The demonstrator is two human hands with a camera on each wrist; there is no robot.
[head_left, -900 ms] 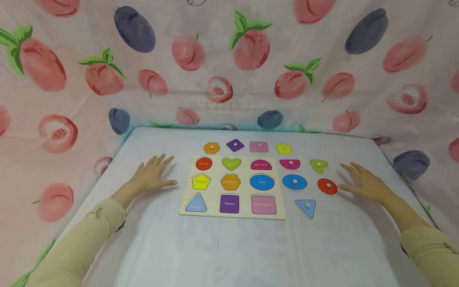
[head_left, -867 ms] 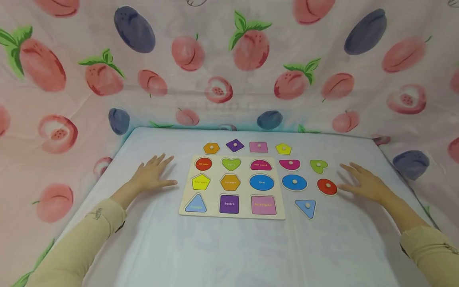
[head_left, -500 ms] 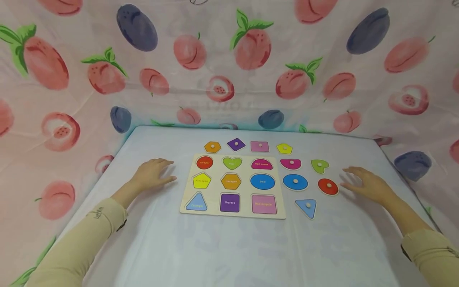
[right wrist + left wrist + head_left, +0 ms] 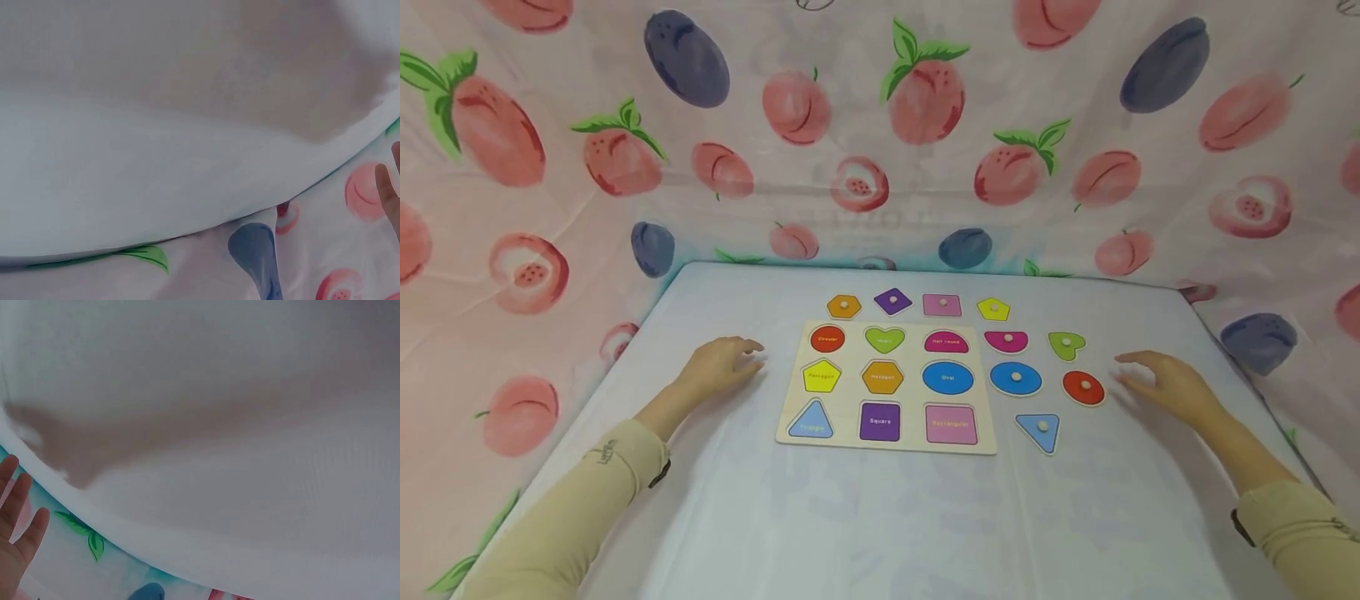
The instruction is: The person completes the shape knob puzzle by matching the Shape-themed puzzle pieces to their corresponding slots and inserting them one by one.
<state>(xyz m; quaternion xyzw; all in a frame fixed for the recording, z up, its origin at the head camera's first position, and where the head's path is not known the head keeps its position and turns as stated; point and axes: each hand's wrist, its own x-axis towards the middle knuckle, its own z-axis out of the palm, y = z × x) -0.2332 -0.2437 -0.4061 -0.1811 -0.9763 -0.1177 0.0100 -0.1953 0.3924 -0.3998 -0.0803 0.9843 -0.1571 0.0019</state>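
Note:
A pale shape-puzzle board (image 4: 842,408) with coloured, labelled outlines lies in the middle of the table in the head view. My left hand (image 4: 717,368) hovers to the board's left, fingers loosely bent and nothing held. On the other side my right hand (image 4: 1176,387) stays just right of the red circle piece (image 4: 1075,390), apart from it and holding nothing. Knobbed pieces lie near the board: a blue oval (image 4: 1003,379), a blue triangle (image 4: 1033,427), a green heart (image 4: 1060,348) and a magenta half round (image 4: 996,344). In the wrist views only some fingertips (image 4: 39,524) show at the edges.
Behind the board sit an orange hexagon (image 4: 835,311), a purple square (image 4: 886,308), a pink rectangle (image 4: 932,310) and a yellow pentagon (image 4: 988,314). A white cloth covers the table (image 4: 880,533). Fruit-printed fabric (image 4: 1037,58) hangs at the back and sides.
Both hands have drawn their spread fingers in to a looser bend, the left hand more plainly. The board and pieces have not moved.

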